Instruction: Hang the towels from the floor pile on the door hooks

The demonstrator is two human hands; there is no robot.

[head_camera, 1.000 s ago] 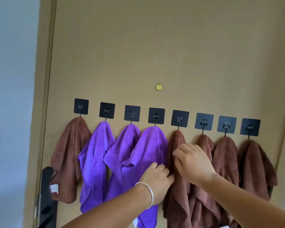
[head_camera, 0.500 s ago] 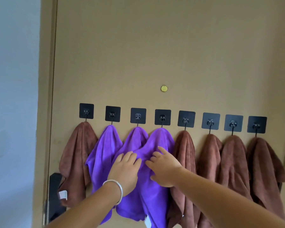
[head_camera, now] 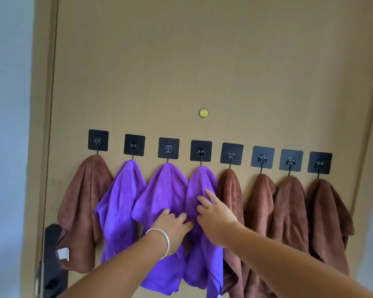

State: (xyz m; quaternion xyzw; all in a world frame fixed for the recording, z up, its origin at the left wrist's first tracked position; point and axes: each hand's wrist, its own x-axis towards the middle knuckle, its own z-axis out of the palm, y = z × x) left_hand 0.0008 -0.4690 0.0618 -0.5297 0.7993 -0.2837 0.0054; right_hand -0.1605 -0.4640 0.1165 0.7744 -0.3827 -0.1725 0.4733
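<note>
A row of several black square hooks [head_camera: 201, 151] runs across the tan door [head_camera: 202, 61], and a towel hangs from each. The leftmost towel [head_camera: 82, 207] is brown, three purple towels follow, and several brown towels [head_camera: 289, 211] hang to the right. My left hand [head_camera: 173, 224], with a silver bracelet on the wrist, rests with straight fingers on the third towel, a purple one [head_camera: 162, 194]. My right hand [head_camera: 215, 216] touches the fourth towel [head_camera: 199, 186], also purple, with its fingers spread and pointing up.
A black door handle plate [head_camera: 52, 261] sits at the door's lower left, partly behind the leftmost brown towel. A small brass peephole [head_camera: 203, 113] is above the hooks. Pale wall flanks the door on both sides.
Both hands moved left from the fifth brown towel onto the purple towels. The fourth purple towel now hangs narrower, separated from the third. The camera has drawn closer.
</note>
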